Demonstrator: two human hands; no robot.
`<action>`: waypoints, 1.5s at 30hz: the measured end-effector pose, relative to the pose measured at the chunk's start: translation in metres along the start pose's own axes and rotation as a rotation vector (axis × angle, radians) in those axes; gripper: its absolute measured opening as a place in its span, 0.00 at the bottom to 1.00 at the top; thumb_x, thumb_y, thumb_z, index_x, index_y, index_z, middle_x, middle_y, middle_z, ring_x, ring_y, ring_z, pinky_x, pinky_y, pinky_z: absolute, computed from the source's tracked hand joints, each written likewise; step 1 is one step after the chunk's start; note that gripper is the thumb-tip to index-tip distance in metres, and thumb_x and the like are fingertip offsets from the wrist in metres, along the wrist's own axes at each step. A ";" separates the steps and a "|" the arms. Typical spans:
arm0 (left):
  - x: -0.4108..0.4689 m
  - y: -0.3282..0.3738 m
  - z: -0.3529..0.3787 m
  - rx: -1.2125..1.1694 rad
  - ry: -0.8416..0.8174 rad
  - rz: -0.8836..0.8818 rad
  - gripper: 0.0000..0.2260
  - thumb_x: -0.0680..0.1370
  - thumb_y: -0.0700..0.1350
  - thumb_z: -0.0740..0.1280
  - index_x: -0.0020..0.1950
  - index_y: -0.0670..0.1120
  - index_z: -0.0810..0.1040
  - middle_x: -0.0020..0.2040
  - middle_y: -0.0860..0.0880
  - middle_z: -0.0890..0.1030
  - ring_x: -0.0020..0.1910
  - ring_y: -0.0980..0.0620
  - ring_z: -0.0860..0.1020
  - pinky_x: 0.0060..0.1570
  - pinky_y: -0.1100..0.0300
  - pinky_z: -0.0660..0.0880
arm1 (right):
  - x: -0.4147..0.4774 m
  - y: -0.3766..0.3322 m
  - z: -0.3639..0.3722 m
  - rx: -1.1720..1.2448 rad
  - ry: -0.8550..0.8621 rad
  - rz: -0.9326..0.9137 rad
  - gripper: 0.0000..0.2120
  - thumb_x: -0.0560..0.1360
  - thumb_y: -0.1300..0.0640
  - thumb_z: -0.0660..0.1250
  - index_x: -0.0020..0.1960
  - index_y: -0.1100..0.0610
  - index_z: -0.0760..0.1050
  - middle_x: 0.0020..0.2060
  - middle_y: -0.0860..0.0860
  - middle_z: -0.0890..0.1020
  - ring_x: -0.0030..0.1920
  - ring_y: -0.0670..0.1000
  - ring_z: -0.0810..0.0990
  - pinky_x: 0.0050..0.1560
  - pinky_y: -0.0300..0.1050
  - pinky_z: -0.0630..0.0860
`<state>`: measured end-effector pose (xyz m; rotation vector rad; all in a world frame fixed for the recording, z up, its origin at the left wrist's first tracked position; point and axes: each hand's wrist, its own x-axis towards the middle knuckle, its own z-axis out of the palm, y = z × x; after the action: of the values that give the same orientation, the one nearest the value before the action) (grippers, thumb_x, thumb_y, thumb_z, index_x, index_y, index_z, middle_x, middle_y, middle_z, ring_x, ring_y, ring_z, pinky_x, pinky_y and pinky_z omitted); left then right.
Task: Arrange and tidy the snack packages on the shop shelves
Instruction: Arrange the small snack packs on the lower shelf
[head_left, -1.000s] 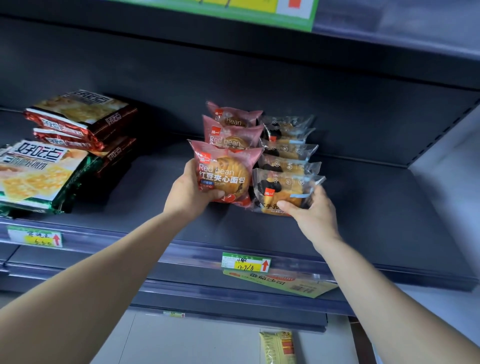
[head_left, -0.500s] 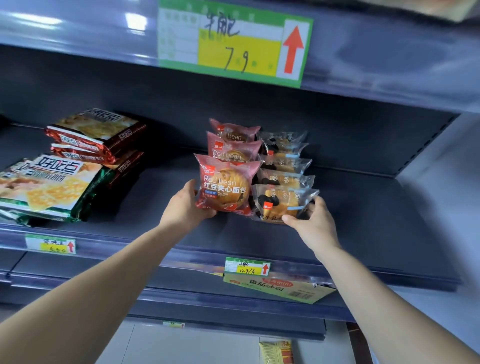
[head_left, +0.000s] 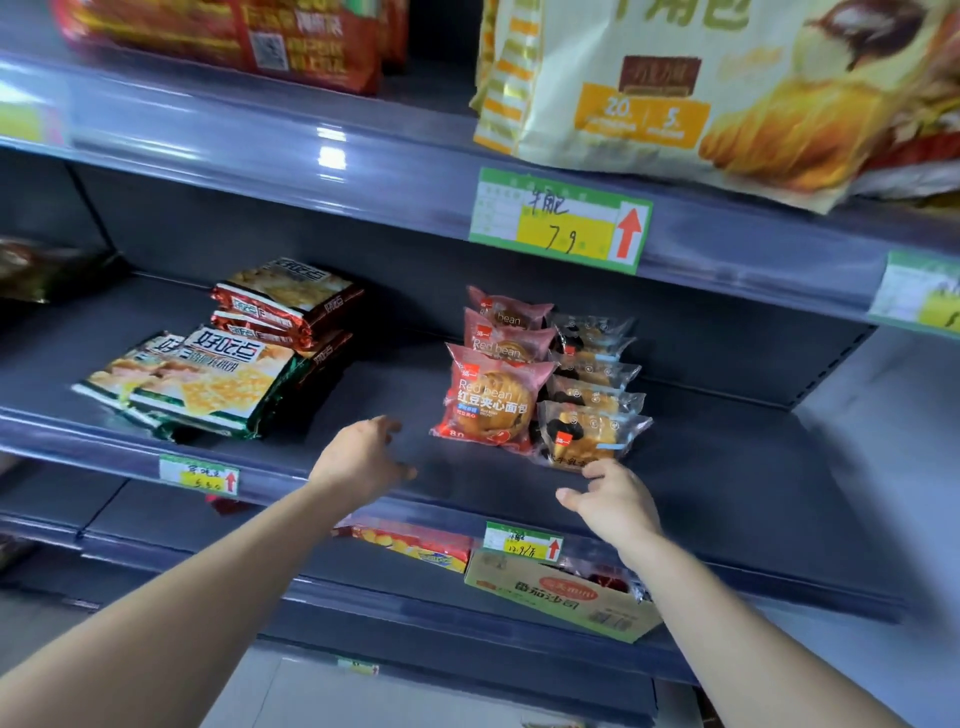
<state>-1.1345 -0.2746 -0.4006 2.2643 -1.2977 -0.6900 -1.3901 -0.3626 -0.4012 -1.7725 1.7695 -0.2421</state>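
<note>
My left hand (head_left: 363, 457) has left the red bean pack (head_left: 491, 400); my right hand (head_left: 615, 501) no longer grips the clear pack (head_left: 589, 434).

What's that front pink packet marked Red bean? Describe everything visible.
The red bean packet is a glossy pink-red plastic bag with a crimped top, white lettering and a picture of a golden bun. It stands leaning back, first of three alike in a row on the dark shelf, its right edge against a clear bun packet. The left hand and right hand are both off it.
</note>
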 end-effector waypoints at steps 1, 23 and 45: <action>-0.005 -0.006 -0.005 0.019 0.011 -0.002 0.29 0.72 0.47 0.75 0.70 0.44 0.71 0.66 0.45 0.77 0.64 0.47 0.75 0.59 0.58 0.71 | -0.005 -0.007 0.005 -0.011 -0.022 -0.024 0.23 0.73 0.47 0.71 0.64 0.53 0.71 0.63 0.50 0.77 0.61 0.53 0.76 0.59 0.49 0.74; 0.013 -0.182 -0.161 0.108 0.293 -0.043 0.16 0.75 0.51 0.70 0.62 0.49 0.78 0.61 0.45 0.74 0.56 0.43 0.77 0.54 0.52 0.75 | -0.050 -0.242 0.165 0.143 -0.289 -0.228 0.22 0.73 0.47 0.71 0.63 0.53 0.75 0.57 0.49 0.80 0.57 0.50 0.78 0.59 0.46 0.74; 0.104 -0.254 -0.204 0.031 0.130 -0.247 0.17 0.78 0.60 0.63 0.58 0.49 0.77 0.59 0.42 0.76 0.58 0.40 0.74 0.57 0.51 0.73 | -0.017 -0.321 0.245 0.498 -0.329 -0.092 0.12 0.73 0.55 0.71 0.54 0.58 0.77 0.50 0.54 0.82 0.51 0.52 0.81 0.41 0.44 0.79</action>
<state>-0.7971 -0.2223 -0.4134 2.4757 -0.9854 -0.5954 -0.9906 -0.3026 -0.4188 -1.4356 1.2632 -0.3689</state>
